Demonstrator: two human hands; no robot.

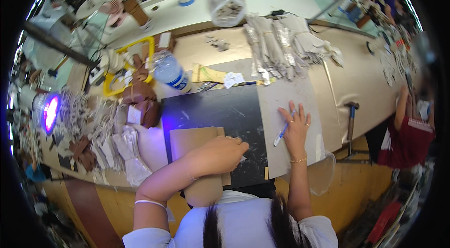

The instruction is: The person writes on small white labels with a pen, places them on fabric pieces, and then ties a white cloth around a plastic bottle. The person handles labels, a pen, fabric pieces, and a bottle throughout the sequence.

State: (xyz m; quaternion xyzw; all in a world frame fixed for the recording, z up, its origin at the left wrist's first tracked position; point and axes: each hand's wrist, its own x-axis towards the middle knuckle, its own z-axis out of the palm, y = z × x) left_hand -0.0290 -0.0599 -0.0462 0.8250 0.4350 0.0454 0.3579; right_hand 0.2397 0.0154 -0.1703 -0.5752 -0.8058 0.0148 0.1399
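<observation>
My left hand (219, 155) is closed above a brown cardboard-like sheet (194, 139), its forearm crossing that sheet. A small pale bit shows by its fingertips, but what the fingers hold is hidden. Under the sheet lies a black board (213, 109). On the right, my right hand (296, 130) rests on a grey sheet (286, 95) with its fingers spread. A white and blue pen (282, 134) slants along the thumb side of that hand, tucked between thumb and fingers.
A water bottle (171, 72), a yellow basket (152, 55) and brown bundles (140, 95) stand at the left. Pale glove-like pieces (276, 46) lie at the back. A hammer (351, 119) lies at the right, near a person in a red shirt (408, 142). A lamp (50, 113) glows purple.
</observation>
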